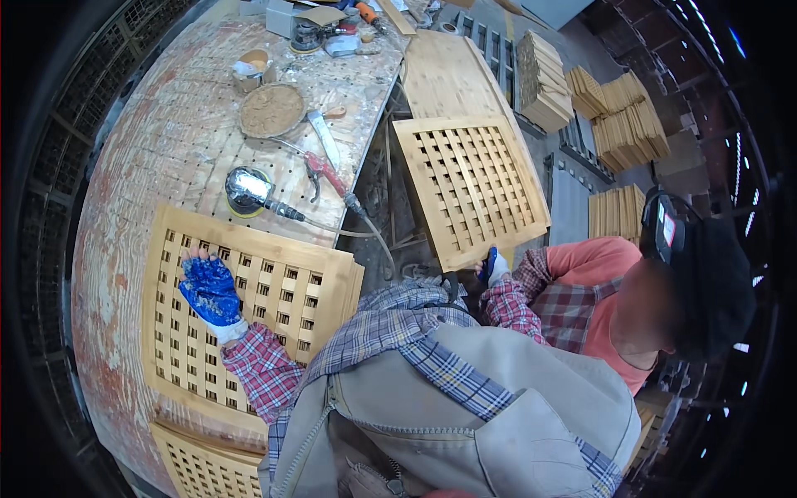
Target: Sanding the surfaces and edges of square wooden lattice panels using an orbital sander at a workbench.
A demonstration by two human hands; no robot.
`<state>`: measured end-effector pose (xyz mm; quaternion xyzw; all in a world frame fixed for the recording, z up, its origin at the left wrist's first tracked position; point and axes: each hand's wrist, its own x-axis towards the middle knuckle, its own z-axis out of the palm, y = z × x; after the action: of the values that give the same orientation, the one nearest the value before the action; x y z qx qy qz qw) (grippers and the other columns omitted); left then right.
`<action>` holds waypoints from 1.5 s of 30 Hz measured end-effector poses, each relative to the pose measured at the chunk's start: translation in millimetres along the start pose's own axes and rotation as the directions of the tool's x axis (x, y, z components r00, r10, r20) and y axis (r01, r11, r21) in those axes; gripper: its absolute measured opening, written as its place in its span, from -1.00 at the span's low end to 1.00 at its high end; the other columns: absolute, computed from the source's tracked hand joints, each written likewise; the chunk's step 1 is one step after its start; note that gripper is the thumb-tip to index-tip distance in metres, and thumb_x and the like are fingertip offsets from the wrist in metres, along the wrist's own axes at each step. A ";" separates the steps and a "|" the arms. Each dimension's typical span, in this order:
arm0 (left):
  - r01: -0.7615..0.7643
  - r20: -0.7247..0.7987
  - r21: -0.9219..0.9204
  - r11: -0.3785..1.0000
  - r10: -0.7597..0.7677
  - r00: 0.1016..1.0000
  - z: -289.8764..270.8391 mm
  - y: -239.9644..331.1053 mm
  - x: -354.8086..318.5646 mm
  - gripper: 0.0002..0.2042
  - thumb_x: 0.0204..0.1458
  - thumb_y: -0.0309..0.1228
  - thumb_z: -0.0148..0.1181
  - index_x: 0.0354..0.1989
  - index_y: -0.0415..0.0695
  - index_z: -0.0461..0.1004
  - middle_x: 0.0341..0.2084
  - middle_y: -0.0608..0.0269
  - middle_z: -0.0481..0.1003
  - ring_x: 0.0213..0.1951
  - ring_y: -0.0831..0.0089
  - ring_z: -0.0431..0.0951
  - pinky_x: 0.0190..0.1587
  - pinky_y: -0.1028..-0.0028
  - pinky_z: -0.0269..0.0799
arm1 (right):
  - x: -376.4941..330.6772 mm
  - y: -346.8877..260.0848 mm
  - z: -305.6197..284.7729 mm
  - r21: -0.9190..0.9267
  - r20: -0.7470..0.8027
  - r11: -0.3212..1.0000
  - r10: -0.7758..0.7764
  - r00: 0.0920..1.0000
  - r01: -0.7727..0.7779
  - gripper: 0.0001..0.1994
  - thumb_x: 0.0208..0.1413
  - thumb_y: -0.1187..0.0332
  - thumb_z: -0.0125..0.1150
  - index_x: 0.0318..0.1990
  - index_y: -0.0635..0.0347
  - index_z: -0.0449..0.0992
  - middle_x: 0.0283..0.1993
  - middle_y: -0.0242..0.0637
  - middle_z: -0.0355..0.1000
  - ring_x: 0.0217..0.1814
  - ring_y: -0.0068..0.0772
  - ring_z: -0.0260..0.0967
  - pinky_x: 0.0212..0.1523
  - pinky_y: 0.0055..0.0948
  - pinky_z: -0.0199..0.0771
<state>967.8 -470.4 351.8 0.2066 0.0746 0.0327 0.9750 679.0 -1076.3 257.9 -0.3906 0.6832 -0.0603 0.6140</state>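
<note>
My left hand (pixel 211 290), in a blue-coated glove with bare fingertips, lies flat and open on a wooden lattice panel (pixel 340 274). That panel tops a stack on the workbench. With my right hand (pixel 493 266), also gloved in blue, I grip the near edge of another lattice panel (pixel 448 253), held tilted beyond the bench's right side. Its fingers are partly hidden. Just beyond the stack sits a round sander (pixel 248 191) with a hose. Past it lies a red air blow gun (pixel 325 173), beside a wide-bladed putty knife (pixel 325 139).
A co-worker (pixel 573 290) in a coral shirt and dark cap is close on my right. A pan of brown filler (pixel 272 110) stands on the bench. More lattice panels (pixel 203 465) lie at the lower left. Stacked wood pieces (pixel 627 124) stand at the far right.
</note>
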 end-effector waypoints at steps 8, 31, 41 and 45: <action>0.054 0.229 -0.069 0.996 -0.037 0.973 -21.4 5.8 3.8 -0.48 0.29 -0.13 -0.28 0.32 -0.19 0.07 0.28 0.06 0.18 0.23 0.25 0.28 0.28 0.25 0.19 | -4.9 -10.4 12.5 0.209 -0.013 0.977 -0.039 0.999 0.041 -0.43 0.18 -0.18 -0.06 -0.25 0.29 0.31 -0.52 -0.17 0.32 -0.56 -0.18 0.36 -0.57 -0.25 0.44; -0.048 -0.086 0.127 0.991 0.059 0.994 15.5 -0.1 -7.6 -0.48 0.28 -0.13 -0.26 0.33 -0.17 0.08 0.29 0.05 0.16 0.22 0.25 0.28 0.28 0.26 0.19 | -1.4 -4.5 19.1 0.121 0.109 0.990 -0.085 0.990 0.071 -0.52 0.23 -0.10 -0.09 -0.09 0.20 0.30 -0.44 -0.10 0.40 -0.45 -0.11 0.44 -0.46 -0.23 0.53; -0.043 -0.023 0.104 0.994 0.046 0.999 4.6 2.1 -3.4 -0.48 0.29 -0.14 -0.28 0.32 -0.20 0.07 0.27 0.06 0.20 0.22 0.25 0.29 0.28 0.25 0.19 | 10.1 -5.1 16.8 0.154 0.163 0.988 -0.033 0.986 0.007 -0.54 0.23 -0.11 -0.08 -0.10 0.16 0.30 -0.47 -0.14 0.37 -0.49 -0.11 0.39 -0.40 -0.17 0.53; -0.032 -0.073 0.090 0.995 0.038 0.997 9.7 -0.2 -4.3 -0.48 0.29 -0.14 -0.28 0.33 -0.19 0.06 0.26 0.06 0.20 0.21 0.25 0.30 0.28 0.26 0.20 | 4.3 -5.7 17.5 0.145 0.200 0.989 -0.049 0.979 0.020 -0.52 0.23 -0.12 -0.09 -0.12 0.20 0.30 -0.47 -0.15 0.35 -0.47 -0.11 0.38 -0.36 -0.16 0.52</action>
<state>965.1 -474.8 361.0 0.2495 0.1088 0.0541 0.9607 697.4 -1075.9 253.5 -0.3618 0.6040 -0.0795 0.7056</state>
